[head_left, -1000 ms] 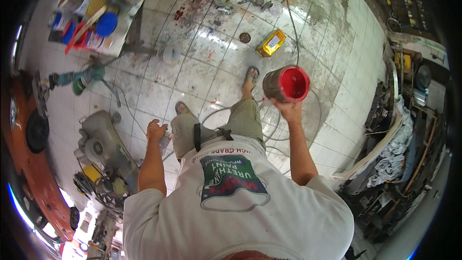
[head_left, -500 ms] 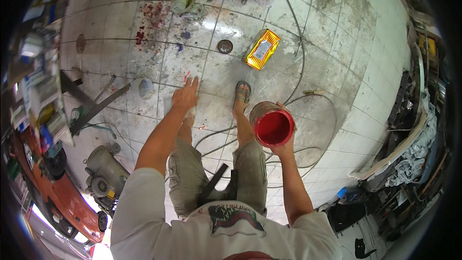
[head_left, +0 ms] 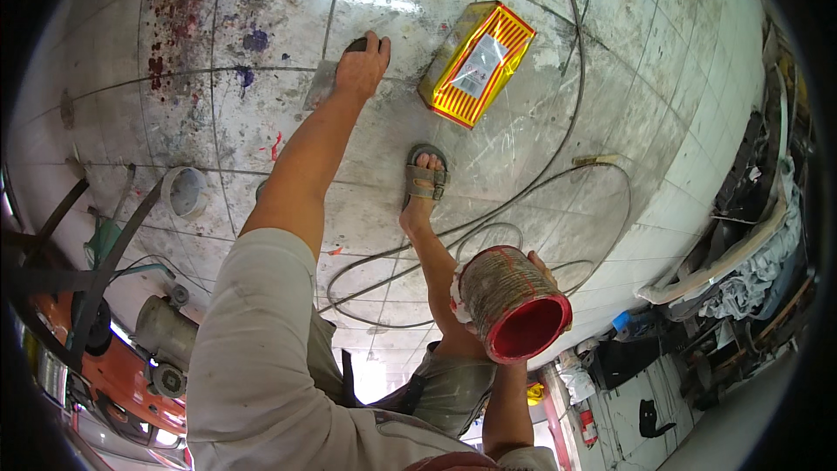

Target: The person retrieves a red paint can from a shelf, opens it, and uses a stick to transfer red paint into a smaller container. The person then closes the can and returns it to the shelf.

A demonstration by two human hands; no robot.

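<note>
My right hand is wrapped around a paint can whose outside is streaked and crusted. Red coats its rim and inside, and its mouth tilts toward me. Down at the floor, my left hand has its fingers curled over a dark round lid, partly hidden by them. Beside that wrist shows a flat greyish piece; its kind and whether the hand holds it are unclear. To the right of the lid stands a shiny yellow and red rectangular tin with a pale label.
A dark hose runs down the tiled floor and coils by my sandalled foot. A white ring-shaped container and metal legs are at left, near a grey motor. Car parts pile up at right.
My left hand has reached forward and down to the dark lid. The can in my right hand has come lower and tipped toward me. My view has shifted closer to the floor.
</note>
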